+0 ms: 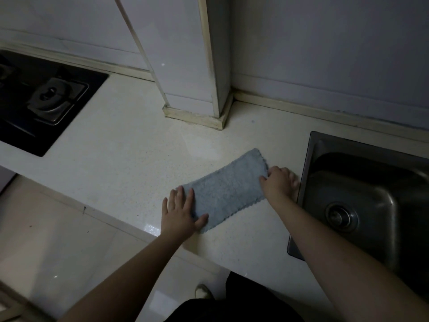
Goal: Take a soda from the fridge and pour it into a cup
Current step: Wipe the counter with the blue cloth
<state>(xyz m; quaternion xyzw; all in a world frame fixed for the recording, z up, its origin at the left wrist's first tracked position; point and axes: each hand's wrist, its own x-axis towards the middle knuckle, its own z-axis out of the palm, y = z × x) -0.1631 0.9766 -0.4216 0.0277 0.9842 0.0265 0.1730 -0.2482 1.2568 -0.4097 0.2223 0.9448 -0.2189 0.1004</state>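
The left hand (180,211) lies flat with fingers spread, pressing the near end of a blue-grey cloth (228,190); the right hand (278,182) curls its fingers onto the far end, whether pinching or only pressing I cannot tell. The cloth is a fluffy, scallop-edged rectangle lying diagonally on the pale speckled countertop (116,163). A stainless steel sink (371,205) sits just right of it, a black glass hob (41,101) well to the left. Both forearms reach forward, bare. No soda or cup shows.
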